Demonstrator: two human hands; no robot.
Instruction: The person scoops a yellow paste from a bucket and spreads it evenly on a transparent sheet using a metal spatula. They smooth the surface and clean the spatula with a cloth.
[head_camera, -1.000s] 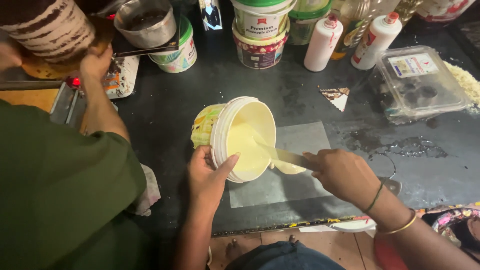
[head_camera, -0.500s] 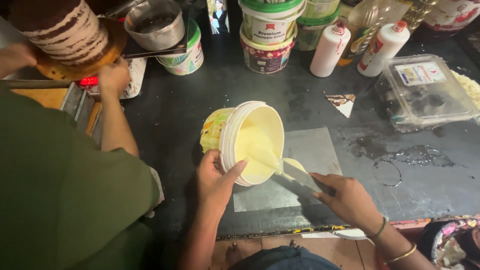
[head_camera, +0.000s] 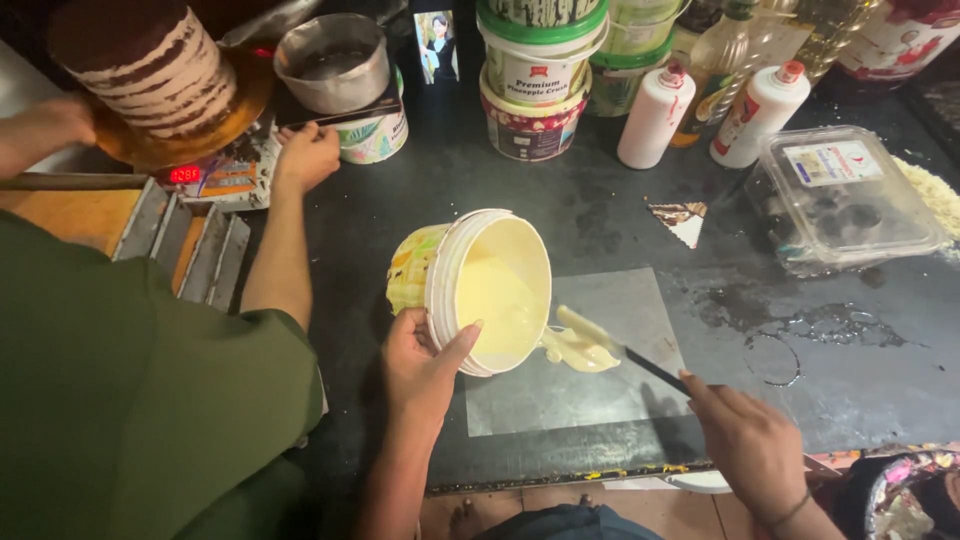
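Two hands of mine show at the bottom of the head view, working over a dark worktop (head_camera: 620, 240) that fills most of the scene. On my left stands a co-worker in a green shirt (head_camera: 120, 400), one hand (head_camera: 308, 155) resting by a steel bowl (head_camera: 333, 62) on a scale, with a layered cake (head_camera: 145, 70) beyond. Along the far edge I see a stack of tubs (head_camera: 535, 75), two white squeeze bottles (head_camera: 655, 115) and a clear plastic box (head_camera: 845, 195). A sheet of pale paper (head_camera: 590, 370) lies flat in front of me. Tipped on its side over that sheet is a white bucket (head_camera: 480, 290), mouth facing right, its inside coated in pale yellow cream. My left hand (head_camera: 425, 360) is closed round the rim, thumb hooked over the edge, holding it tilted. My right hand (head_camera: 745, 440) is closed on the dark handle of a spatula (head_camera: 620, 350), whose blade sits just outside the mouth, loaded with cream. A small blob of cream (head_camera: 575, 350) rests on the paper below the rim. I judge I am mid-way through scraping cream out onto the sheet. The next move, I think, calls for keeping the tilt steady and putting the blade back inside along the wall.
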